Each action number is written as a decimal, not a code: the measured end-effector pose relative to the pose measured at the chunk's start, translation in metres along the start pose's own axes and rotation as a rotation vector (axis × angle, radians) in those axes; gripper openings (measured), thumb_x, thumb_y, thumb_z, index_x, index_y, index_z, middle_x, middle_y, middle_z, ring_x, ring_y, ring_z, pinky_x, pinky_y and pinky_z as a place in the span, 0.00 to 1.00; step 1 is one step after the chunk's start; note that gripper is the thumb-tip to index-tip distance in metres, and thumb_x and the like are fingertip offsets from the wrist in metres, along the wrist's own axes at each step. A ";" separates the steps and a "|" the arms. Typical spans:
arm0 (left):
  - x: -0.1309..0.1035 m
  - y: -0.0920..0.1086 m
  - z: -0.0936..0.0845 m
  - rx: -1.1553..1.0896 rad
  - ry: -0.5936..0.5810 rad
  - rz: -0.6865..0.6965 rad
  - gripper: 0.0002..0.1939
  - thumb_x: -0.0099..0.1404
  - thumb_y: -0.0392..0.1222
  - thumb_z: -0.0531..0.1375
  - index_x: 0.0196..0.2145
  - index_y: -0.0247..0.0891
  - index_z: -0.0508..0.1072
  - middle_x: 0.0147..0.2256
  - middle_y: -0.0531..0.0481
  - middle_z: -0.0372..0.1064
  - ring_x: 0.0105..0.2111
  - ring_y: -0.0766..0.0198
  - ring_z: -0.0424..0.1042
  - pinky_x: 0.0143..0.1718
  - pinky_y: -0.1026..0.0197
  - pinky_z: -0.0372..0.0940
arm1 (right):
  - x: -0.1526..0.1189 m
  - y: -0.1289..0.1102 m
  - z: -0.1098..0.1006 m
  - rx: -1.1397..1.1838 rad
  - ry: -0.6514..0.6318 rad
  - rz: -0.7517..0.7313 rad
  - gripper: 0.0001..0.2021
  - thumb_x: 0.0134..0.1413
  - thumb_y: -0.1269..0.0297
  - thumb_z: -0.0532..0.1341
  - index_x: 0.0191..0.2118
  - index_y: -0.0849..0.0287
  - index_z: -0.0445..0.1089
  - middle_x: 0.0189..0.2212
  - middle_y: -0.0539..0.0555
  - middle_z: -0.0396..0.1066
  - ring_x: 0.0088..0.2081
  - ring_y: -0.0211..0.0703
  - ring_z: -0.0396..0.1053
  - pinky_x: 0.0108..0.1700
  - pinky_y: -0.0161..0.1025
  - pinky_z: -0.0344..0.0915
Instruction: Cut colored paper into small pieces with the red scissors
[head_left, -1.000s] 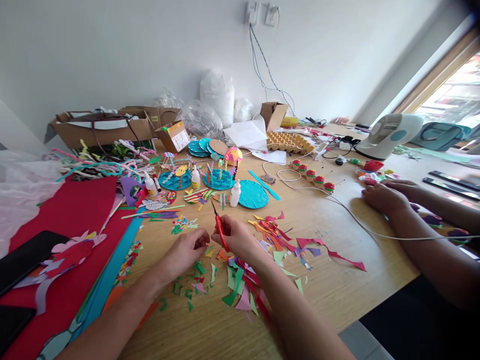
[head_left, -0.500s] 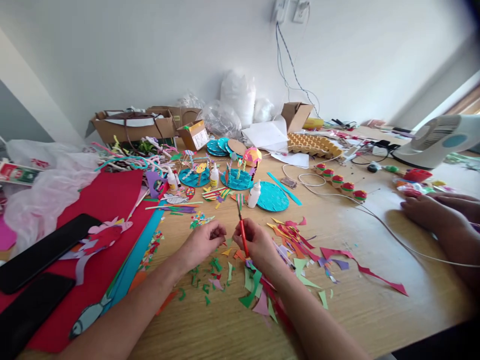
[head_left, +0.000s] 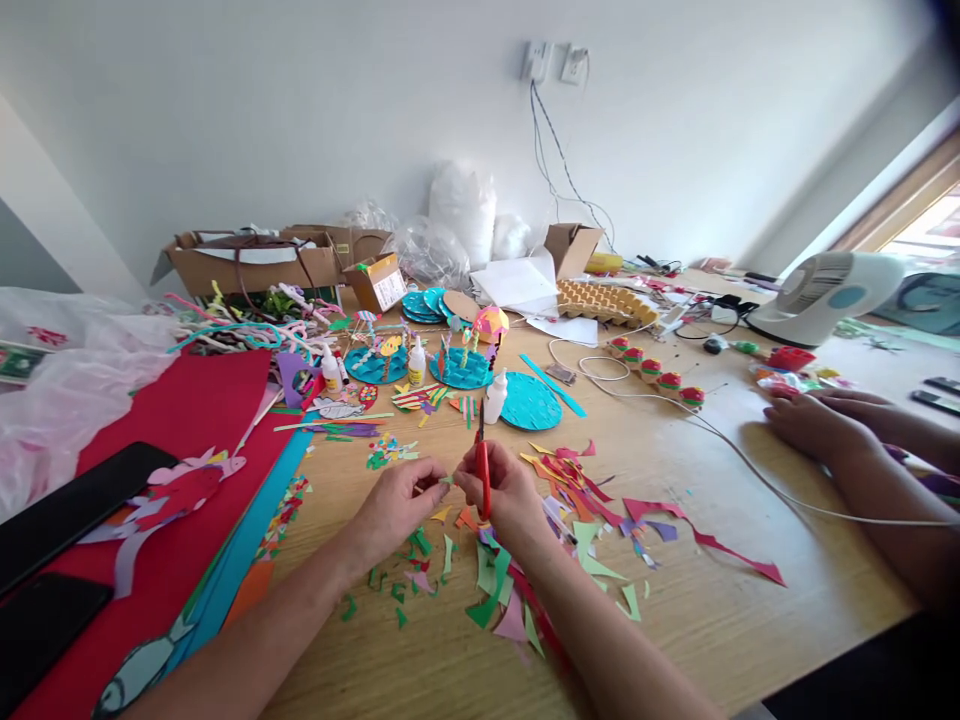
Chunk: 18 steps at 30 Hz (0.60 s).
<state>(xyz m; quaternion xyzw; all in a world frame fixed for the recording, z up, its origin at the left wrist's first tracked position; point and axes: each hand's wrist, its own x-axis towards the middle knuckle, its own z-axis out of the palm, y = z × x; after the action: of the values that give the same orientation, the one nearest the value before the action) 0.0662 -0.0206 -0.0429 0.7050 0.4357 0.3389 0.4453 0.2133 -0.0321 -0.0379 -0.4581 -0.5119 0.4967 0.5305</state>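
My left hand (head_left: 409, 492) pinches a tiny light green paper piece (head_left: 448, 480) between thumb and fingertips. Close beside it, my right hand (head_left: 501, 484) is closed around red-handled scissors (head_left: 484, 478), whose dark blades point away from me. Its thumb and finger meet near the same small piece. Below the hands lie green paper scraps (head_left: 491, 590) and small cut bits. Red and orange scraps (head_left: 574, 475) spread to the right. Beyond the hands stands a white glue bottle (head_left: 495, 397) beside a round turquoise disc (head_left: 529, 402). A striped paper fish (head_left: 466, 408) lies left of that bottle.
Red paper sheets (head_left: 202, 440) with a black phone-like slab (head_left: 82, 505) cover the left side. A white cable (head_left: 765, 480) crosses the right, near another person's hands (head_left: 817, 425). Decorated turquoise discs (head_left: 461, 368), boxes and a white fan (head_left: 825, 290) stand farther back.
The view has shifted, so the tabletop things sit farther left. My hands have come closer together, and a light green piece now shows between their fingertips.
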 end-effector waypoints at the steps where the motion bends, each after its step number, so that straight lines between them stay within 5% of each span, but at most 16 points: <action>1: 0.000 0.002 0.000 -0.004 -0.001 0.000 0.08 0.57 0.40 0.54 0.25 0.36 0.69 0.21 0.56 0.60 0.23 0.68 0.59 0.24 0.67 0.56 | 0.000 -0.001 0.000 -0.010 0.004 -0.004 0.12 0.37 0.61 0.65 0.26 0.58 0.61 0.20 0.45 0.64 0.19 0.32 0.59 0.20 0.30 0.57; 11: -0.004 0.009 -0.008 -0.115 0.071 -0.055 0.09 0.56 0.43 0.55 0.22 0.37 0.66 0.19 0.58 0.56 0.21 0.69 0.58 0.23 0.67 0.57 | -0.001 -0.005 -0.002 -0.029 0.040 -0.044 0.12 0.40 0.60 0.63 0.28 0.57 0.61 0.20 0.45 0.64 0.19 0.33 0.59 0.19 0.30 0.57; 18: -0.009 0.039 -0.024 -0.368 0.213 -0.024 0.05 0.55 0.40 0.58 0.24 0.37 0.67 0.21 0.57 0.63 0.22 0.70 0.63 0.27 0.67 0.60 | -0.013 -0.026 -0.002 -0.295 -0.113 -0.085 0.10 0.51 0.59 0.55 0.24 0.58 0.58 0.19 0.45 0.57 0.22 0.34 0.56 0.23 0.30 0.53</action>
<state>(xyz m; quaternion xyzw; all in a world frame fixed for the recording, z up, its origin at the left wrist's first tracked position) 0.0544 -0.0296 0.0015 0.5666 0.4197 0.4801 0.5219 0.2174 -0.0475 -0.0138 -0.4803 -0.6273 0.4182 0.4483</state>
